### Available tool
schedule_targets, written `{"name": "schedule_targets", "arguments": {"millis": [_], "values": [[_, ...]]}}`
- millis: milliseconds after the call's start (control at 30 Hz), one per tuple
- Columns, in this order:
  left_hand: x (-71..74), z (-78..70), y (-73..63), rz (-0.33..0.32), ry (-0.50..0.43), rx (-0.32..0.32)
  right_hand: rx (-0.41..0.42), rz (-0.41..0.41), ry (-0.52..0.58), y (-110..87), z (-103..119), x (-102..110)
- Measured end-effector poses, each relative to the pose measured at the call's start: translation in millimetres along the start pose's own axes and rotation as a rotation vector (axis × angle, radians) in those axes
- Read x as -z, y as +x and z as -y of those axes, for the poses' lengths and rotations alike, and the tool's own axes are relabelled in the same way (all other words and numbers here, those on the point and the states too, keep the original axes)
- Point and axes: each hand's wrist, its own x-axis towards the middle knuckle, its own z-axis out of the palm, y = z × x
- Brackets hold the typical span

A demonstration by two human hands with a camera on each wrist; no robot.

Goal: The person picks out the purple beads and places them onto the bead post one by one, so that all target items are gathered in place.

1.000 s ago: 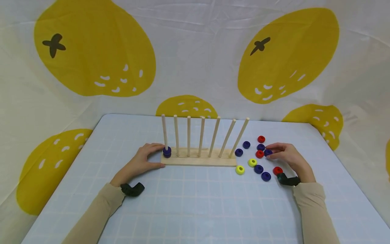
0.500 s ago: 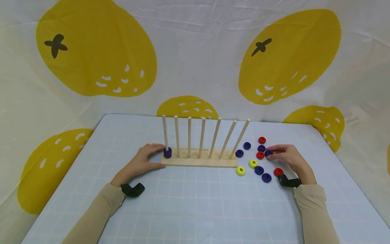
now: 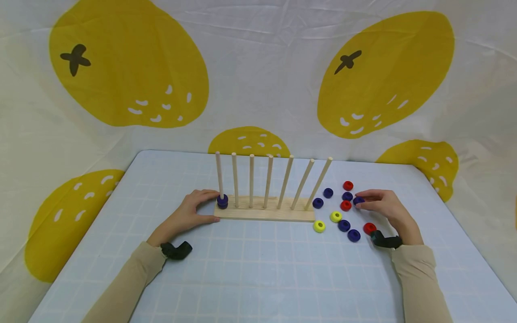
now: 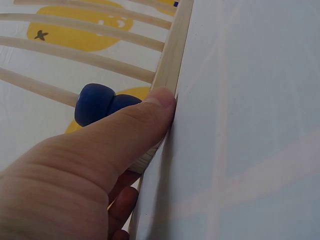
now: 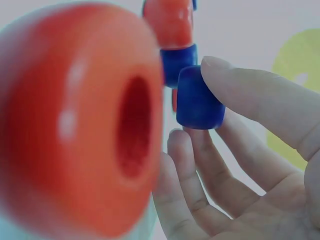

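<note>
My left hand (image 3: 187, 213) holds the left end of a wooden peg stand (image 3: 264, 215), its thumb on the front edge in the left wrist view, other fingers partly hidden behind. Two dark blue beads (image 3: 222, 201) are stacked at the bottom of the leftmost peg. Over on the right, my right hand (image 3: 385, 208) pinches a blue bead (image 5: 200, 102) between thumb and fingers, beside the loose beads. A red bead (image 5: 60, 140) looms large and blurred close to the right wrist camera.
Right of the stand lie loose beads: two yellow ones (image 3: 319, 226), several blue ones (image 3: 354, 235) and several red ones (image 3: 348, 185). Several upright pegs (image 3: 269, 179) rise from the stand. A fruit-patterned cloth (image 3: 262, 80) hangs behind the table (image 3: 242, 278).
My right hand, pinching the blue bead, has shifted slightly right and up from the neighbouring beads. The left hand keeps its hold on the stand; the head view has shifted a little.
</note>
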Motion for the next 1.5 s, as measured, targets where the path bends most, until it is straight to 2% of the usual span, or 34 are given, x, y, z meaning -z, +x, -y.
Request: {"name": "schedule_targets", "arguments": {"millis": [433, 967, 1267, 1500], "values": [[-0.1, -0.1, 0.3, 0.001, 0.010, -0.004, 0.002, -0.024, 0.011, -7.0, 11, 5], [0.0, -1.1, 0.7, 0.005, 0.004, 0.007, 0.002, -0.071, 0.019, -20.4, 36, 12], [0.2, -1.5, 0.7, 0.004, 0.003, 0.005, 0.023, -0.079, 0.034, -29.2, 50, 12], [-0.5, -1.7, 0.2, 0.007, -0.007, 0.016, 0.089, -0.150, 0.044, -35.7, 60, 10]]}}
